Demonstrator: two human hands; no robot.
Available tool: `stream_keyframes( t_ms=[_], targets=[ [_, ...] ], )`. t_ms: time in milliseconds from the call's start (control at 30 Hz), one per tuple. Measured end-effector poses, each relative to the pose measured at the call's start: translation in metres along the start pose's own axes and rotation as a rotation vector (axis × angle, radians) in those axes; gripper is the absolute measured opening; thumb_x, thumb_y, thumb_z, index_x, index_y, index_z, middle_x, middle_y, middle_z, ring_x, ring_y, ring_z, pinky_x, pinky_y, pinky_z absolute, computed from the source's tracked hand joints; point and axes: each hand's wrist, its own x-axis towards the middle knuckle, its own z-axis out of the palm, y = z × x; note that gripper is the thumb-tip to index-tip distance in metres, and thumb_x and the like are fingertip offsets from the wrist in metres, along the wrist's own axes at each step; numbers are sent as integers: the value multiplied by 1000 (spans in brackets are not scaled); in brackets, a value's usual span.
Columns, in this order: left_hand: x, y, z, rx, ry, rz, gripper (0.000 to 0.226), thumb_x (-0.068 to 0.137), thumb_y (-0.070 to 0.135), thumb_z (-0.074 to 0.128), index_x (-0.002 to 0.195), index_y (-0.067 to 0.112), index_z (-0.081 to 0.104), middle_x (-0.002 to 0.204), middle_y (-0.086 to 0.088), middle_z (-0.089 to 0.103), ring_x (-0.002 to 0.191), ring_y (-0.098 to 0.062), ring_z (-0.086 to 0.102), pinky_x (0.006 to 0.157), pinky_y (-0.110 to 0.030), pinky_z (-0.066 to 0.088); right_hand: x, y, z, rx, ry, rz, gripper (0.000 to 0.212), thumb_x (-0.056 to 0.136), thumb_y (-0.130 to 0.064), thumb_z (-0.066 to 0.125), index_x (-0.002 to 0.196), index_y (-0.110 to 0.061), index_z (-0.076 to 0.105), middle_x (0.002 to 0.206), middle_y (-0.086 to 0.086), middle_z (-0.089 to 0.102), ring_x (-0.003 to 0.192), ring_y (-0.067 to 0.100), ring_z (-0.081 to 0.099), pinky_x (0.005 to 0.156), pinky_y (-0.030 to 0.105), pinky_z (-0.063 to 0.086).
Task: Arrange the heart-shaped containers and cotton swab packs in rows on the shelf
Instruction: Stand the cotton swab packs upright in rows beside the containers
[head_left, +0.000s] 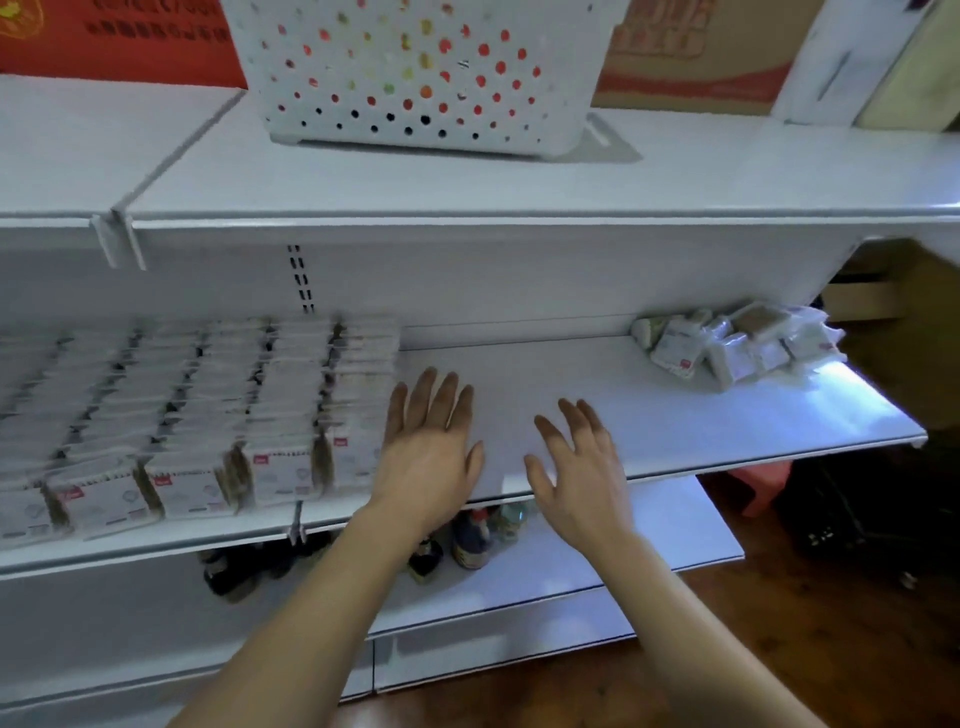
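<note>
Several rows of white cotton swab packs (218, 415) stand upright on the left half of the middle shelf (649, 415). A loose heap of packs and small containers (737, 345) lies at the shelf's far right end. My left hand (428, 447) hovers with straight, spread fingers just right of the last row, holding nothing. My right hand (576, 467) is beside it over the bare shelf, fingers also spread and empty.
A white perforated basket (415, 73) sits on the top shelf (727, 176), with cardboard boxes (696, 52) behind it. Bottles (470, 540) stand on the lower shelf. A wooden floor (831, 649) and dark items lie to the right.
</note>
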Motion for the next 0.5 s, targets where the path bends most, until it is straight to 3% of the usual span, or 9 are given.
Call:
stream_keyframes(
  t_ms=[67, 167, 300, 500],
  targets=[
    [16, 38, 6, -13, 2, 5, 63, 88, 39, 47, 139, 4, 55, 148, -15, 50, 143, -37, 37, 116, -59, 28, -3, 40, -12, 8, -33, 58, 57, 96, -50, 35, 133, -15, 61, 147, 14, 48, 143, 34, 34, 107, 53, 42],
    [42, 104, 18, -42, -10, -3, 61, 96, 38, 47, 148, 7, 43, 157, -11, 39, 150, -32, 25, 123, -52, 14, -5, 111, -31, 21, -71, 133, 62, 97, -54, 31, 136, -15, 58, 149, 11, 46, 146, 32, 29, 112, 51, 37],
    [75, 178, 29, -82, -69, -37, 65, 102, 43, 37, 158, 14, 20, 166, -2, 17, 154, -23, 3, 125, -44, -3, 6, 200, -56, -15, -90, 209, 54, 101, -46, 43, 142, -11, 52, 151, 14, 43, 148, 32, 23, 116, 48, 30],
    [116, 232, 44, -116, -176, -75, 61, 104, 43, 33, 157, 17, 18, 165, 0, 15, 153, -19, 3, 124, -40, -1, 50, 264, -63, -13, -100, 215, 60, 98, -40, 54, 147, -8, 42, 155, 18, 36, 149, 36, 19, 117, 50, 28]
  ],
)
